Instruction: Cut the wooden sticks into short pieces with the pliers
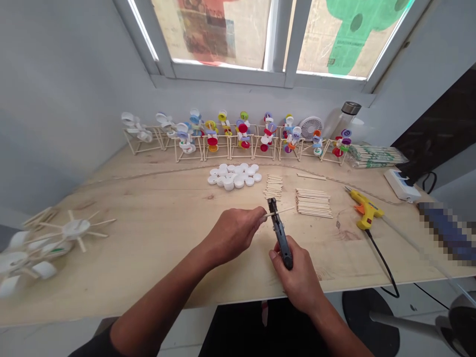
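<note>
A thin wooden stick (285, 210) lay across the head of a dark hand tool (282, 243) just right of the frame's center, its far end pointing right. The left hand (238, 232) pinched the stick's near end between thumb and fingers, closed with little gap, while the right hand (297, 267) wrapped around the tool's handles at lower center; whether the tool's jaws had met the wood could not be told.

Just above the tool sat a stack of short sticks (274, 186), with a pile of longer sticks (313, 203) to its right. White caps (238, 182) clustered at center, and a yellow glue gun (368, 210) rested at right, near a white power strip (399, 183).

At far left on the wooden table (148, 233) lay a spoked white wheel (76, 229). Stick-framed models with colored caps (243, 134) lined the upper middle, beside a small white fan (311, 129), below a window (228, 72).
</note>
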